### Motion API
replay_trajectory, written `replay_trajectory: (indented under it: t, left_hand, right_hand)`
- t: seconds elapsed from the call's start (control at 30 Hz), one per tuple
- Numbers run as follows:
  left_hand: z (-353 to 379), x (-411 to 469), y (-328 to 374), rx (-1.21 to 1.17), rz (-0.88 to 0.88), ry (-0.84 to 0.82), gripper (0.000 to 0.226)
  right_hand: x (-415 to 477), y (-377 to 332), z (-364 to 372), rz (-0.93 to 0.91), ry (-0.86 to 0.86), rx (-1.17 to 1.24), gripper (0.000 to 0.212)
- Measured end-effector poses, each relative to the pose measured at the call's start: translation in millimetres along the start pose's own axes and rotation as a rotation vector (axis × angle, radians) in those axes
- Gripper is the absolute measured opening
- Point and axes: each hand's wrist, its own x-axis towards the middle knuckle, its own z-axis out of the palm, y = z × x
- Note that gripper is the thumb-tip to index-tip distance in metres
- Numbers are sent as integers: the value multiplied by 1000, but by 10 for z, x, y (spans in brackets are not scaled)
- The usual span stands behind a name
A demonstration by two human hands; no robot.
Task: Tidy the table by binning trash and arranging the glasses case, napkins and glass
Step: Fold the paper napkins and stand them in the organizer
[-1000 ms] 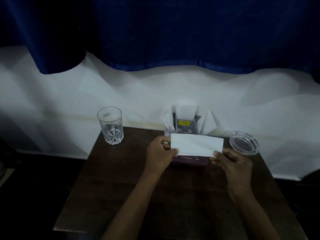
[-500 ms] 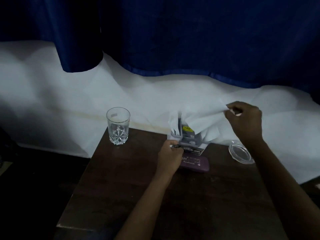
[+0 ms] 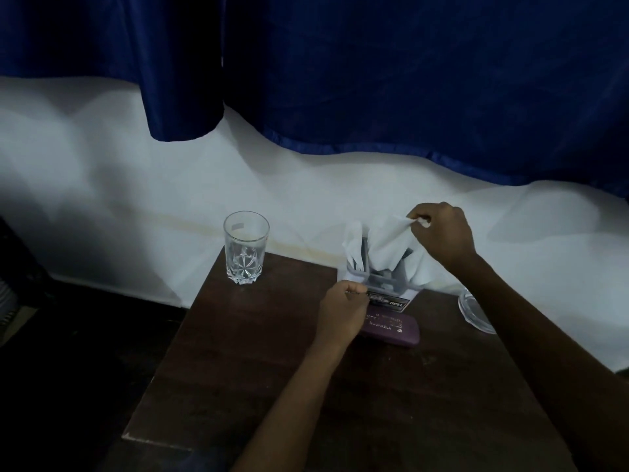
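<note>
A clear napkin holder (image 3: 384,287) stands at the back of the dark wooden table (image 3: 272,369), with white napkins sticking up out of it. My right hand (image 3: 442,233) pinches the top corner of a white napkin (image 3: 386,243) whose lower part sits in the holder. My left hand (image 3: 345,310) grips the holder's front left corner. A purple glasses case (image 3: 396,327) lies flat just in front of the holder, partly hidden by my left hand. A cut-glass tumbler (image 3: 245,247) stands upright at the table's back left.
A clear glass ashtray (image 3: 471,310) sits at the table's right side, partly hidden by my right forearm. A white cloth (image 3: 136,199) and a dark blue curtain (image 3: 340,80) hang behind the table. The floor to the left is dark.
One second ago both hands held a folded napkin over the case. My right hand then lifted it and has now lowered it into the holder, while my left hand took the holder's corner.
</note>
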Motion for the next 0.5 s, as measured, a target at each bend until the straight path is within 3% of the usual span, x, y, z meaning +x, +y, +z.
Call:
replay_trajectory:
  t: [0.2, 0.5]
  left_hand:
    - [-13, -27, 29, 33, 49, 31, 15]
    - [-29, -44, 44, 65, 32, 8, 17]
  right_hand:
    - [-72, 95, 152, 45, -173, -39, 22]
    - [-131, 73, 250, 33, -243, -137, 26]
